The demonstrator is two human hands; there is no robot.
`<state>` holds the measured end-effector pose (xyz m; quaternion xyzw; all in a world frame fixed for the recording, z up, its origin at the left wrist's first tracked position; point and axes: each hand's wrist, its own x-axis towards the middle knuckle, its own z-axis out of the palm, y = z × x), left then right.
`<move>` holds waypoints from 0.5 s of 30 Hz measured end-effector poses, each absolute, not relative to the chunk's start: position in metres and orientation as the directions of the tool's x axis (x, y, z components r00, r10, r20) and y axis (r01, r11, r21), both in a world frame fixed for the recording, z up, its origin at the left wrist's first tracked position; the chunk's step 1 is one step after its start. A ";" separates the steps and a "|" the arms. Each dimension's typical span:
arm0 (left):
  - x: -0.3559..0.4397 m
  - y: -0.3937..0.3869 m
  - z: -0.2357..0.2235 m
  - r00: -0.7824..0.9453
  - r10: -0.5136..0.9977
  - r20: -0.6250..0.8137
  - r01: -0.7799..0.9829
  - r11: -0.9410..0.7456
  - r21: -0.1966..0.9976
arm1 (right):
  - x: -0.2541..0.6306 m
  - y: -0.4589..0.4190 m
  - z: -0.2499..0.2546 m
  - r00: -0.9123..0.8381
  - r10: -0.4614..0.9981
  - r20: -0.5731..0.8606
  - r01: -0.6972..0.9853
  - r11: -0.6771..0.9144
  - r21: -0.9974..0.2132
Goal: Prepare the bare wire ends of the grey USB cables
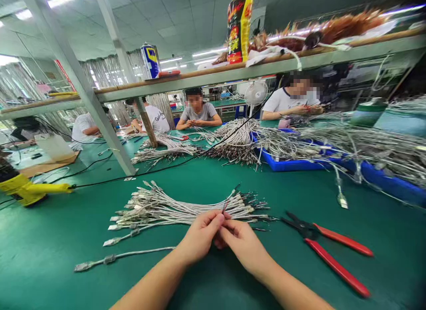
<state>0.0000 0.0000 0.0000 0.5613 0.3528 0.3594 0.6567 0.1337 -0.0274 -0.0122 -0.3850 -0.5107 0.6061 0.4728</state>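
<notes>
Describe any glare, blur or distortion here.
Head view throughout: white ceiling tube lights glare; pale sheen at left on the green tabletop; tangled grey cables at far right look smeared and stretched; the central bundle of white cables looks clearer.

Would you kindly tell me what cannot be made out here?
Head view:
right part of the nearest cable: behind the left hand
grip of the right hand: masked by both hands
wire tips in the bundle: too small to count
outer end of yellow object: cut by left edge
</notes>
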 end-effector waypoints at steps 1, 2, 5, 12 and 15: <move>-0.002 0.001 0.004 0.433 0.900 -0.038 -0.105 0.092 0.990 | 0.136 -0.025 -0.012 -0.188 0.982 0.028 -0.196 -0.010 -0.981; -0.003 0.001 0.007 0.388 0.921 -0.026 -0.127 0.082 0.989 | 0.139 -0.023 -0.013 -0.127 0.991 0.037 -0.208 0.010 -0.978; -0.005 0.000 0.013 0.363 0.930 -0.059 -0.164 0.126 0.978 | 0.146 -0.019 -0.011 0.016 0.998 0.054 -0.223 0.057 -0.973; 0.002 -0.014 0.006 0.517 0.833 -0.198 -0.133 0.306 0.943 | 0.143 -0.021 -0.005 0.034 0.999 0.038 -0.241 0.045 -0.969; 0.004 -0.015 0.004 0.528 0.807 -0.263 -0.122 0.379 0.917 | 0.141 -0.022 -0.007 0.030 0.999 0.020 -0.216 0.026 -0.976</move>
